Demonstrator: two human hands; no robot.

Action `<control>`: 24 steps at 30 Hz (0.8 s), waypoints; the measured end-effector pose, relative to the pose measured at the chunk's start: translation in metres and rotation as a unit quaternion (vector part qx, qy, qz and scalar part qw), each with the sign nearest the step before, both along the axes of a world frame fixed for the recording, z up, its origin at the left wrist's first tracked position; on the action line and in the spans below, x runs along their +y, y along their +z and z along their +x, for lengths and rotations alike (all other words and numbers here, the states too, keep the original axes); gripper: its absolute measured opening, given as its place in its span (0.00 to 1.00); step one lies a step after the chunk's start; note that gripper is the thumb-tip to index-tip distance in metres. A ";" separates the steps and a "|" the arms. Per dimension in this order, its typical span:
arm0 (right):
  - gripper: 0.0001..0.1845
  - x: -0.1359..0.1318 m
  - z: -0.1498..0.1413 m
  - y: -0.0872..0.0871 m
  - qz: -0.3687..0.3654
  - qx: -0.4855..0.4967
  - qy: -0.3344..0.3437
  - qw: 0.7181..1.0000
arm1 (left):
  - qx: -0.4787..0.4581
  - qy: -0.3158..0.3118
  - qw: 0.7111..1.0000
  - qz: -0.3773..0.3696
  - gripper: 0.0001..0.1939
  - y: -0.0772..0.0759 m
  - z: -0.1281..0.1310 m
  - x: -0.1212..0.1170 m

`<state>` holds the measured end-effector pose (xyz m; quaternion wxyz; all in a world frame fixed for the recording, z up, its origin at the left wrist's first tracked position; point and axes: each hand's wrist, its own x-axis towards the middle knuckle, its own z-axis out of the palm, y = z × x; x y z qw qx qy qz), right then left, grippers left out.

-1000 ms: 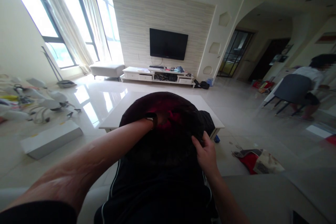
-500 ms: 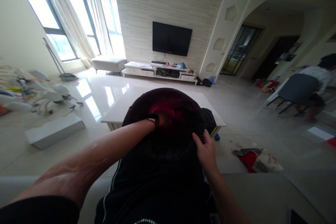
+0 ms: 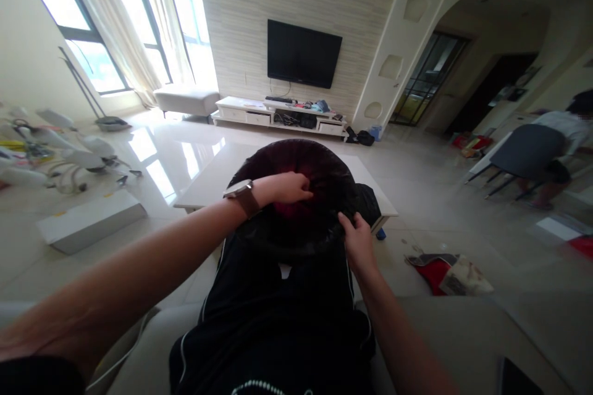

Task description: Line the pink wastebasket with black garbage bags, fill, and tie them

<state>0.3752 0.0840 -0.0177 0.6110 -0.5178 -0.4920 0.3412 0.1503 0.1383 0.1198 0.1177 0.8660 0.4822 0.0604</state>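
The bin (image 3: 322, 157) is at the knees, before the bench (image 3: 208, 182). The left hand (image 3: 290, 188) is over its mouth, fingers curled, contents unclear; the right hand (image 3: 357, 237) pinches the rim's right edge. Open floor (image 3: 430, 197) flanks the bench.

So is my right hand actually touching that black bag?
Touching: the head view shows your right hand on the rim of the black bag, fingertips against its edge with no visible gap.
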 end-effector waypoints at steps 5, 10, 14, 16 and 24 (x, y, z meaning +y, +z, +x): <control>0.16 0.051 -0.010 0.007 -0.102 0.195 0.003 0.975 | -0.260 0.135 0.942 0.165 0.11 0.039 -0.050 -0.027; 0.06 0.110 -0.031 0.017 -0.154 0.243 -0.007 0.958 | -0.380 0.314 0.834 0.247 0.08 -0.036 -0.098 -0.018; 0.07 0.158 -0.048 0.013 -0.190 0.248 -0.030 0.949 | -0.242 0.328 0.893 0.190 0.10 -0.139 -0.115 -0.017; 0.08 0.179 -0.055 0.009 -0.204 0.247 -0.035 0.947 | -0.124 0.309 0.930 0.154 0.13 -0.188 -0.119 -0.025; 0.04 0.240 -0.084 -0.013 -0.246 0.215 -0.029 0.945 | 0.095 0.206 0.966 0.125 0.14 -0.278 -0.118 -0.049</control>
